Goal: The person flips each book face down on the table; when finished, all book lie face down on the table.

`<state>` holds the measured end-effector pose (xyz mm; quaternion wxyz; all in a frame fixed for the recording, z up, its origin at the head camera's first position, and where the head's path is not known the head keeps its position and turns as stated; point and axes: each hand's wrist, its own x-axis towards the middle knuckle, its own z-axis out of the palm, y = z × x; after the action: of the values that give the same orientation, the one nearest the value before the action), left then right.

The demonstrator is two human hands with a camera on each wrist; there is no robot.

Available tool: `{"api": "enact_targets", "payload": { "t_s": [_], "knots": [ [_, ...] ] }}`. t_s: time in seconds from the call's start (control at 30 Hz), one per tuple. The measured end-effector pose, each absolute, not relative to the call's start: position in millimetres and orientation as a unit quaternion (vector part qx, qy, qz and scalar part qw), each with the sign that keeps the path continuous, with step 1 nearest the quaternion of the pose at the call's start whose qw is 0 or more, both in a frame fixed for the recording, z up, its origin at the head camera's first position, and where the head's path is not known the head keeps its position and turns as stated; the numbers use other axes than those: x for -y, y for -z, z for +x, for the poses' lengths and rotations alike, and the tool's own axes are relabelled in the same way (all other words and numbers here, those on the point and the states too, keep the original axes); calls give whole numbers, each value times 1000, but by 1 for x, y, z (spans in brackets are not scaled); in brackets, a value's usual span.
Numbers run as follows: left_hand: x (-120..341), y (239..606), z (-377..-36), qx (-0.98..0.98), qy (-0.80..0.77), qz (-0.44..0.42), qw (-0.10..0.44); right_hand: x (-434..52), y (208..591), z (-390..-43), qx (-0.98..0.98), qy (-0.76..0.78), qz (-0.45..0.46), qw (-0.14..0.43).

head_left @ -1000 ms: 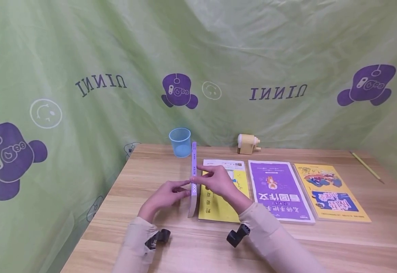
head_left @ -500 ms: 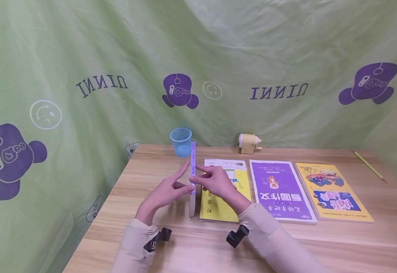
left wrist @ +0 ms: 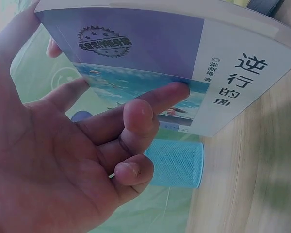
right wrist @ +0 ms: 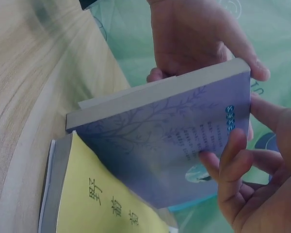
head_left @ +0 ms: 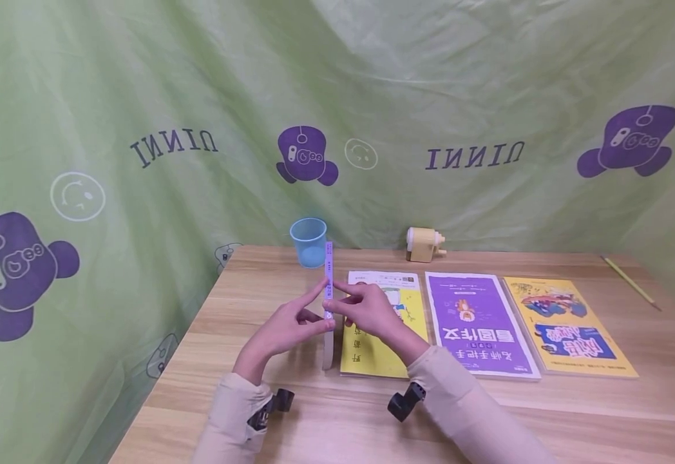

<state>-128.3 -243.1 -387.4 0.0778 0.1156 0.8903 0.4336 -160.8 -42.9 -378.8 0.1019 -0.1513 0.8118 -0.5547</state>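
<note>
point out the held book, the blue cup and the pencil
Held book (right wrist: 160,143): right wrist view, on its purple cover.
Blue cup (head_left: 310,251): head view, on its front wall.
Pencil (head_left: 631,283): head view, midway along its shaft.

Head view evenly lit, mostly sharp; soft pale sheen on the green curtain (head_left: 395,71), upper centre; faint soft shadows on the surface (head_left: 314,399), lower centre. Wrist views dimmer, hazier. Left wrist: upper left corner washed out, blurred shadows far right. Right wrist: shade darkens the book's (right wrist: 165,138) lower left.

Wrinkled beige sleeves (head_left: 230,412) each bear a small, angular black camera (head_left: 400,407).
</note>
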Motion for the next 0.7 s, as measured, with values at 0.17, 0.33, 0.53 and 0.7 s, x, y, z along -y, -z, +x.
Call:
{"api": "enact_targets", "payload": {
  "t_s": [0.17,0.33,0.53,0.7],
  "knots": [
    [243,386,-128,-883,-450,114,73,41,384,-163,-807,558,-162,106],
    [243,383,-127,-878,-460,111,71,40,390,-165,-803,559,-171,114],
    [242,384,-127,-876,-466,101,70,38,394,-167,-803,558,-182,109],
    [242,386,-129,-874,-472,93,65,37,394,-168,-796,565,-189,109]
  ]
}}
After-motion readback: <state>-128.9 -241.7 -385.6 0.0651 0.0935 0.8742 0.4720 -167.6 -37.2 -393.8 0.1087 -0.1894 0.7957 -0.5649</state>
